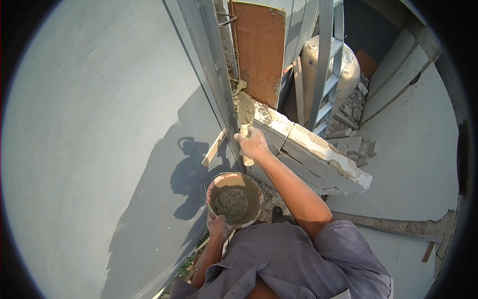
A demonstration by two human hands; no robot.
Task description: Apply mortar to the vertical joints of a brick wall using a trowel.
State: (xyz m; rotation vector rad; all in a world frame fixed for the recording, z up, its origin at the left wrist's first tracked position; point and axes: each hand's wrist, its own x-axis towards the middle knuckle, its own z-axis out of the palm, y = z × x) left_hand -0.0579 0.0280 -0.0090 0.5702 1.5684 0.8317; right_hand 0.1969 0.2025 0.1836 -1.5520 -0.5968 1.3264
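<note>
My right hand (254, 143) is closed round the wooden handle of a trowel, its mortar-covered blade (245, 109) pointing away from me. That blade is at the end of a low block wall (308, 167), beside a grey metal post (211, 65). Wet mortar (239, 88) clings in the gap next to the post. Close to my body, my left hand (217, 226) grips the near left rim of a bucket (215, 188). Grey mortar (233, 203) lies inside the bucket. Some of my left fingers are hidden by the bucket.
A large grey wall surface (99, 124) fills the left side. A wooden strip (214, 148) leans near the post. Beyond the block wall stand a brown board (259, 52), a metal ladder (329, 84) and a filled sack (348, 74). Broken blocks (354, 144) lie to the right.
</note>
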